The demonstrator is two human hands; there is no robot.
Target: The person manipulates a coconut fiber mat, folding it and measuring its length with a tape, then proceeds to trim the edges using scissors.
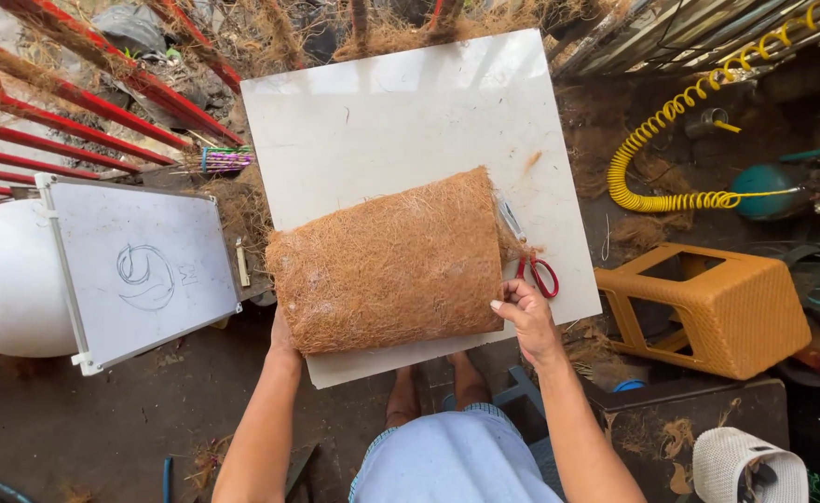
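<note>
Closest to me I see my two forearms reaching up from a light blue garment. My left hand (282, 337) is at the near left corner of the coconut fibre mat (389, 263); the fingers go under the mat edge, so I cannot tell if they are closed on it or only support it. My right hand (525, 315) rests at the near right corner of the mat, with the fingers curled together and the thumb on the fibre edge; it seems to pinch the mat, but the grip is partly hidden. Just beside this hand lie the red-handled scissors (533, 263), touching the right edge of the mat, blades pointing away from me.

The mat is brown and rough, lying a little tilted on the near half of the white square surface (382, 112). To the left stands a small whiteboard (140, 265) with a drawn mark. To the right is an orange woven stool (708, 307) on its side. Farther away I see a yellow coiled hose (657, 154) at the right and red metal bars (75, 102) at the far left.
</note>
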